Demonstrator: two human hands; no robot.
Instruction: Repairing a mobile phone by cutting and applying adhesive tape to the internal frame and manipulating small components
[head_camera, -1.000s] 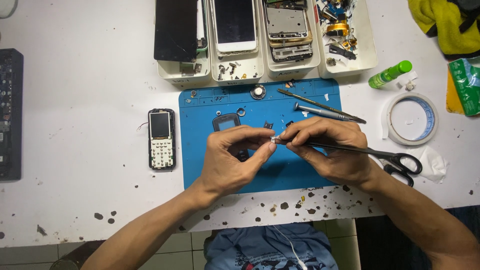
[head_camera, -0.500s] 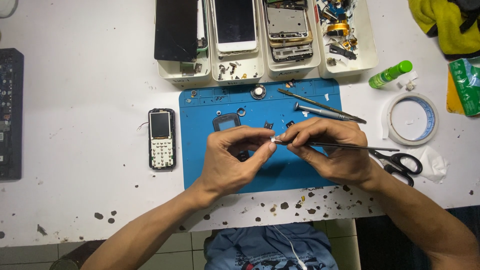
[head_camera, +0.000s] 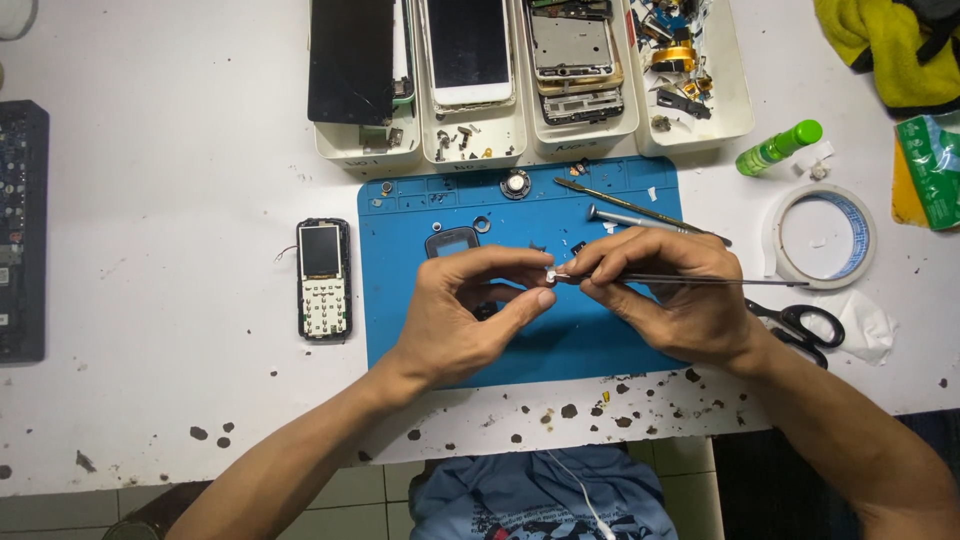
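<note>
Two hands are working: left hand (head_camera: 470, 315) fingers pinching a tiny white part (head_camera: 551, 273), right hand (head_camera: 665, 290) fingers closing thin metal tweezers (head_camera: 690, 280) apparently on it; a slip is risking loss on the blue rubber mat (head_camera: 420, 330).

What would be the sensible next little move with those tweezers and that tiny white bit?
Probably ease the tweezers tips onto the small white piece and seat it. The left hand pinches that piece above the blue mat, and the right hand holds the tweezers level, tips right at it.
</note>
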